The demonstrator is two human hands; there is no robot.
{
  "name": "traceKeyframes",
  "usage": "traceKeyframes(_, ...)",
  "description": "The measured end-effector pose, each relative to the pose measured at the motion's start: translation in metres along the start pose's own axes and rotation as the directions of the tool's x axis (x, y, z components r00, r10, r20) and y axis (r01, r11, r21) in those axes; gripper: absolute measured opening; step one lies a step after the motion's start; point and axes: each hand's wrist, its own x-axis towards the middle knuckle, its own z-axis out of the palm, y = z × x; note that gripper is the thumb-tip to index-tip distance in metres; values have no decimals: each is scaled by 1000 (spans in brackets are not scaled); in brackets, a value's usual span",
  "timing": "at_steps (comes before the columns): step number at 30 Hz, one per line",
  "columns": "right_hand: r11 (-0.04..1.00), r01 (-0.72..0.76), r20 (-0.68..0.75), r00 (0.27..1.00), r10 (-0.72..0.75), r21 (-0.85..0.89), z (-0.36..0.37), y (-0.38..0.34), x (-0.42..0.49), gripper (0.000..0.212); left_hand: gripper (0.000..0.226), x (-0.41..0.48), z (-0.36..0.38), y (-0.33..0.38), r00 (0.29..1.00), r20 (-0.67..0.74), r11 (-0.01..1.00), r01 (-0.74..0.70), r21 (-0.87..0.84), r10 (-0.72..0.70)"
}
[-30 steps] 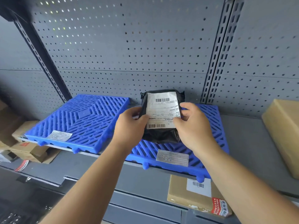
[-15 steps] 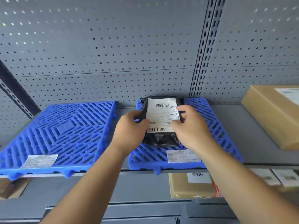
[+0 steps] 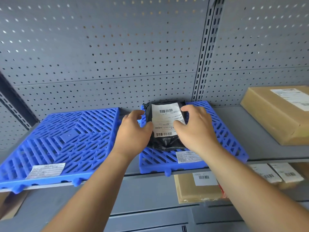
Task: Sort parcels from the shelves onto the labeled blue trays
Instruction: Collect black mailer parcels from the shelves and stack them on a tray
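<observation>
Fingers (image 3: 185, 108) of both hands loosely cup the black parcel (image 3: 165, 143), apparently settling it label-up on the right blue tray (image 3: 225, 131).

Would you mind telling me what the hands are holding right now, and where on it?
Both hands touch the black parcel lying on the right blue tray: left hand at its left edge, right hand on its right side.
</observation>
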Motion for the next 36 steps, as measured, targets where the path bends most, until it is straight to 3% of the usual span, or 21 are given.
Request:
traceKeyframes(10, 987, 30, -120, 992, -50, -156, -9, 12, -19, 52, 48, -14, 22, 21, 976, -10, 973, -215, 87, 217)
traceKeyframes(19, 978, -27, -210, 977, -18, -209, -53, 62, -43, 49, 50, -37, 59, 61, 922, -30, 902, -372, 222, 387)
traceKeyframes(28, 970, -138, -298, 952, 75, -198, -141, 146, -83, 50, 50, -103, 147, 133, 860, 107, 838, -510, 195, 499)
traceKeyframes(36, 937, -283, -374, 907, 192, -205, -234, 243, -141, 50, 46, -180, 251, 204, 741, 235, 730, -667, 152, 628)
